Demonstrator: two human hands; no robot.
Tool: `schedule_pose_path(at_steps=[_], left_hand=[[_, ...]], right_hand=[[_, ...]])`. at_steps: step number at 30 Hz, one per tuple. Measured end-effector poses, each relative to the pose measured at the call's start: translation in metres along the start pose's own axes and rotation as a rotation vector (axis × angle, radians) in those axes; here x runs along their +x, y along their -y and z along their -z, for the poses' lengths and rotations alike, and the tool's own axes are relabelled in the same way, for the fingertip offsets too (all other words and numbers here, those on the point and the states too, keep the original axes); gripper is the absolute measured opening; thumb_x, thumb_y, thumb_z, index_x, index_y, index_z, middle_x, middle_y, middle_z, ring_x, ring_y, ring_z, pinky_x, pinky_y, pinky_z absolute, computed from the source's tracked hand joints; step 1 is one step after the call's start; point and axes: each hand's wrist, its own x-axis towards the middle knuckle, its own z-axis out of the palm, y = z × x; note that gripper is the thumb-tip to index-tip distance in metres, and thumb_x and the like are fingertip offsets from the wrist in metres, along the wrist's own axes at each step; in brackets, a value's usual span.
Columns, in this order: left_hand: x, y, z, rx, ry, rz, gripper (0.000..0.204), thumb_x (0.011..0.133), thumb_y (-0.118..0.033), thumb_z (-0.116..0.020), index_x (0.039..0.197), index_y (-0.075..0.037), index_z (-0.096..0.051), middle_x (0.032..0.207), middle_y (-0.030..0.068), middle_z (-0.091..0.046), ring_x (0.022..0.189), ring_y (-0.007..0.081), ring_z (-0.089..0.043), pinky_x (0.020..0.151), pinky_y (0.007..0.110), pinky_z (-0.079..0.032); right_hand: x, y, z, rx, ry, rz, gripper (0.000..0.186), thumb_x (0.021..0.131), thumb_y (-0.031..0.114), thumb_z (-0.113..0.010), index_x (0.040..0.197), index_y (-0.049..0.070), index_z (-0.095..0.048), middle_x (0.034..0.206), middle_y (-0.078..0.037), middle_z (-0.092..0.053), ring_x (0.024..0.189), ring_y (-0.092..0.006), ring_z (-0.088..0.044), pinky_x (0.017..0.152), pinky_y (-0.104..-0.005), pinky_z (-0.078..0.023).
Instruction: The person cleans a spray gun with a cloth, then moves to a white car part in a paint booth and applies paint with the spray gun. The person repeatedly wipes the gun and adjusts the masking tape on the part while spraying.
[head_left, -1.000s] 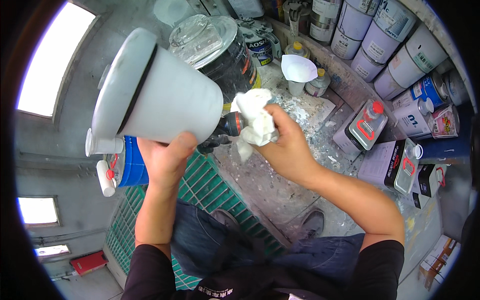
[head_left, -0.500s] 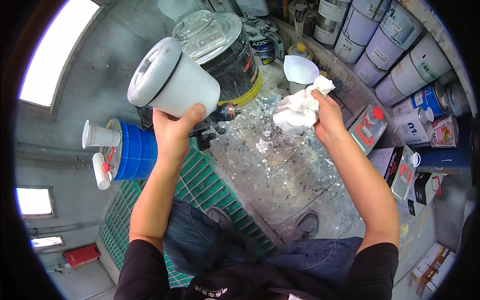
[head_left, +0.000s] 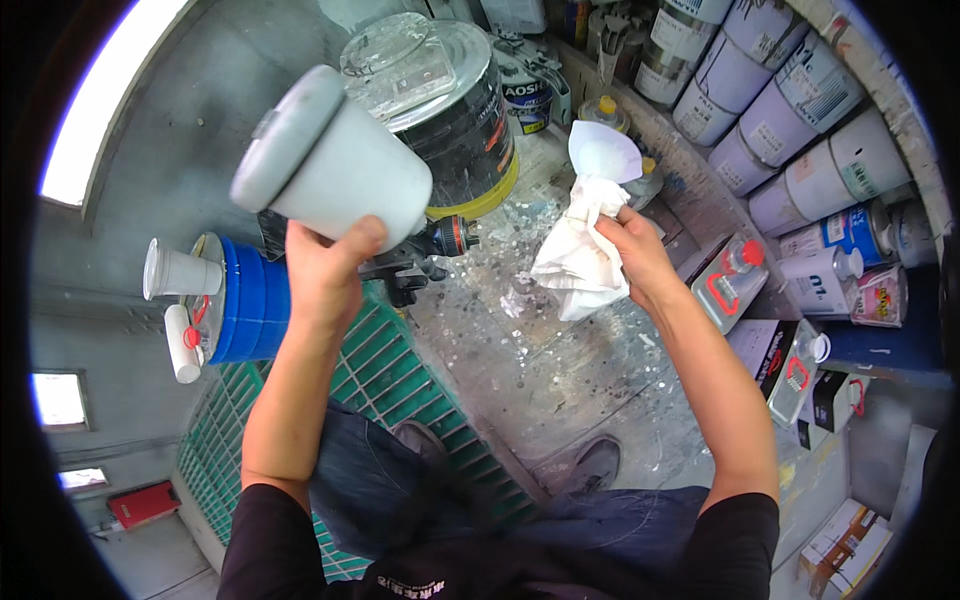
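My left hand (head_left: 330,265) grips the base of a white plastic bucket (head_left: 355,170), its thumb pressed against the side. The bucket is held in the air, tilted so that its closed lid (head_left: 285,140) points up and left. My right hand (head_left: 642,255) pinches a crumpled white wipe (head_left: 582,255), which hangs below and left of the fingers. Just beyond the wipe stands a white paper cone (head_left: 606,152), its lower part hidden by the wipe. Beneath the bucket lies a black tool (head_left: 455,236) with an orange ring, partly covered.
A black drum (head_left: 455,145) with a metal lid stands ahead, a blue drum (head_left: 250,305) at left. Stacked paint cans (head_left: 780,115) and solvent jugs (head_left: 728,285) line the right side. Green grating (head_left: 400,380) adjoins the paint-spattered floor (head_left: 560,390).
The bucket has moved left and tipped further, its lid now more side-on. My right hand has come slightly left and down, and the wipe hangs looser and lower, now covering the cup under the cone.
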Motion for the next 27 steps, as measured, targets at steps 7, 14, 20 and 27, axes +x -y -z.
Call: schedule_pose_path(at_steps=[7, 14, 20, 27], left_hand=[[-0.002, -0.022, 0.028, -0.266, 0.151, -0.046, 0.092, 0.083, -0.047, -0.069, 0.149, -0.001, -0.025, 0.143, 0.0291, -0.042, 0.128, 0.0492, -0.046, 0.106, 0.054, -0.041], [-0.006, -0.044, 0.014, -0.326, 0.26, -0.066, 0.093, 0.084, -0.047, -0.069, 0.15, -0.002, -0.022, 0.14, 0.0379, -0.038, 0.122, 0.0494, -0.051, 0.099, 0.053, -0.049], [-0.017, -0.048, 0.0, -0.263, 0.197, -0.082, 0.092, 0.085, -0.051, -0.067, 0.149, -0.002, -0.023, 0.137, 0.0365, -0.043, 0.12, 0.0496, -0.053, 0.098, 0.052, -0.048], [-0.034, -0.053, -0.003, -0.238, 0.178, -0.11, 0.091, 0.085, -0.054, -0.066, 0.147, 0.001, -0.027, 0.136, 0.0268, -0.049, 0.118, 0.0501, -0.053, 0.101, 0.051, -0.046]], right_hand=[[-0.015, -0.018, -0.059, 0.109, 0.231, -0.028, 0.033, 0.096, 0.016, -0.058, 0.122, -0.005, -0.058, 0.113, -0.011, -0.067, 0.098, -0.0165, -0.066, 0.086, -0.0305, -0.053], [-0.049, -0.005, -0.116, -0.105, 0.465, 0.182, 0.031, 0.091, 0.009, -0.065, 0.121, 0.004, -0.062, 0.107, -0.006, -0.069, 0.101, -0.0131, -0.062, 0.089, -0.0301, -0.048], [-0.06, -0.004, -0.145, -0.464, 0.339, 0.593, 0.033, 0.082, 0.016, -0.072, 0.11, 0.003, -0.059, 0.098, -0.015, -0.068, 0.094, -0.0308, -0.067, 0.082, -0.0394, -0.05], [-0.067, 0.0, -0.144, -0.447, 0.431, 0.522, 0.026, 0.085, 0.015, -0.07, 0.107, 0.003, -0.066, 0.093, -0.015, -0.07, 0.088, -0.0275, -0.068, 0.078, -0.0356, -0.051]])
